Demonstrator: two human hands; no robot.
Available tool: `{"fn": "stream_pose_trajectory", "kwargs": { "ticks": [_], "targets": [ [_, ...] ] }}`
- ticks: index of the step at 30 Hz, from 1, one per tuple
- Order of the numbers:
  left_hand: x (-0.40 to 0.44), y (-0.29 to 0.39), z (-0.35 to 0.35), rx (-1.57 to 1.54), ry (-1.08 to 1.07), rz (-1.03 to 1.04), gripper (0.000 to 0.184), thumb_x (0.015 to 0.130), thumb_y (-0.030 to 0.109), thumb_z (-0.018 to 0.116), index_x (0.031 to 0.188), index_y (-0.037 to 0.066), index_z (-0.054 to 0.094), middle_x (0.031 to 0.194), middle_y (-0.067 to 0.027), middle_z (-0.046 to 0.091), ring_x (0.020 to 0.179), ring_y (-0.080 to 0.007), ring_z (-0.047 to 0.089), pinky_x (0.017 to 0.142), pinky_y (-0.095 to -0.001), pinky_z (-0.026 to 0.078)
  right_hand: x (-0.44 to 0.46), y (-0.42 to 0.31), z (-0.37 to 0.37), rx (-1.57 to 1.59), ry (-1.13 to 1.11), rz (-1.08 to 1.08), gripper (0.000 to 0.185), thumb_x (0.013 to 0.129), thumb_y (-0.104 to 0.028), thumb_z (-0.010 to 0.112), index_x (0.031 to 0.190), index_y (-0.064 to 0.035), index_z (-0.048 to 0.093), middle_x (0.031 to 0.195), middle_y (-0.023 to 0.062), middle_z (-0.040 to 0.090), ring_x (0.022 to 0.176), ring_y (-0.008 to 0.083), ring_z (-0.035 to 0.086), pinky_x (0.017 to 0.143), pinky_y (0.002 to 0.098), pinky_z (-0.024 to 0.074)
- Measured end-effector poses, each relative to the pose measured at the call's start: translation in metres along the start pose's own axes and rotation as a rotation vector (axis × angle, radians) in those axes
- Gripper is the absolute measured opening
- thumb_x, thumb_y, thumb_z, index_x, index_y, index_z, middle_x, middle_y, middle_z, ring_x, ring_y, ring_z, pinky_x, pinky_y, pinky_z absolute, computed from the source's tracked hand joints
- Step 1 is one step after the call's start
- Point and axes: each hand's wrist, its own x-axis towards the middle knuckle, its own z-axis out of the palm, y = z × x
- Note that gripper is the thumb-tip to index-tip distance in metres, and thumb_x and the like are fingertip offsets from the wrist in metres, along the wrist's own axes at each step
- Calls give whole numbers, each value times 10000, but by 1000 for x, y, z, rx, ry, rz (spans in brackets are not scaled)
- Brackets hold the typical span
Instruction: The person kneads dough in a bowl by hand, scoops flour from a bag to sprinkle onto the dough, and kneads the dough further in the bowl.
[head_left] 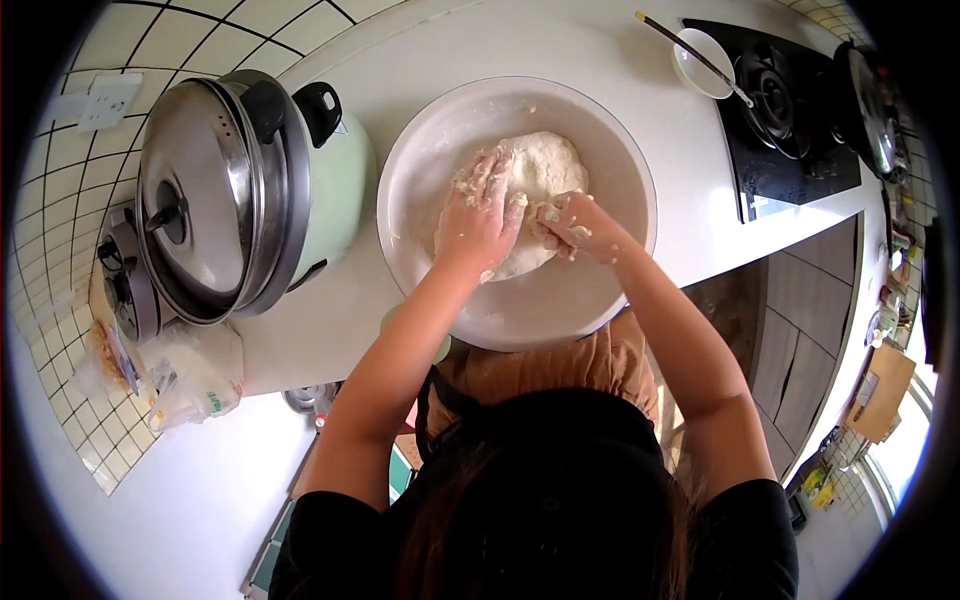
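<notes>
A pale lump of dough [550, 162] lies in a wide, light-coloured basin [622, 270] on the counter. My left hand [482, 208] rests on the dough's left side, fingers stretched out and bits of dough stuck to them. At the right side of the lump, my right hand [577, 226] has its fingers curled in against the dough, with smears on the knuckles. Part of the lump is hidden beneath both hands. Small crumbs cling to the basin's inner wall.
Left of the basin stands a light green pot [335, 205] with a steel lid [205, 170]. A plastic bag [200, 385] sits near the counter's left end. At the back right are a white bowl [700, 65] with a brush-like utensil across it and a black stove [800, 185].
</notes>
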Motion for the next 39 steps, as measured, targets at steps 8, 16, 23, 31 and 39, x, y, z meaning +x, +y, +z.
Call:
{"fn": "stream_pose_trajectory", "kwargs": {
  "ticks": [8, 16, 23, 31, 39],
  "targets": [
    [13, -19, 40, 58, 4, -20, 717, 790, 343, 554, 1421, 110, 307, 1449, -118, 333, 1276, -313, 384, 1070, -474, 271, 30, 15, 6, 363, 163, 206, 338, 820, -279, 580, 642, 8, 590, 547, 114, 579, 399, 194, 549, 384, 296, 459],
    [5, -18, -57, -1278, 48, -446, 578, 945, 419, 355, 1361, 22, 411, 1440, -109, 365, 1355, -217, 282, 1118, -362, 165, -12, -10, 4, 176, -129, 157, 309, 903, -254, 544, 882, 48, 604, 718, 134, 640, 573, 188, 644, 492, 257, 518],
    [-45, -9, -69, -1236, 133, -495, 493, 932, 338, 379, 1198, -55, 513, 1181, -159, 584, 1164, -250, 518, 1042, -364, 326, -32, -49, 16, 313, -274, 68, 323, 923, -280, 526, 937, 33, 604, 762, 137, 659, 630, 190, 660, 541, 266, 530],
    [-67, -4, -52, -1541, 254, -523, 386, 946, 296, 398, 1119, -12, 554, 1148, -125, 571, 1082, -233, 547, 1001, -369, 360, 32, 4, 23, 552, -237, 122, 485, 923, -421, 514, 1052, 44, 565, 909, 153, 651, 867, 243, 670, 742, 328, 559],
    [-80, -6, -38, -1648, 436, -597, 276, 911, 314, 448, 907, 51, 534, 847, -51, 529, 801, -187, 529, 769, -325, 404, 34, -86, -18, -26, -152, -278, 319, 916, -261, 541, 988, 43, 606, 961, 138, 655, 872, 197, 657, 742, 284, 538]
  ]
}}
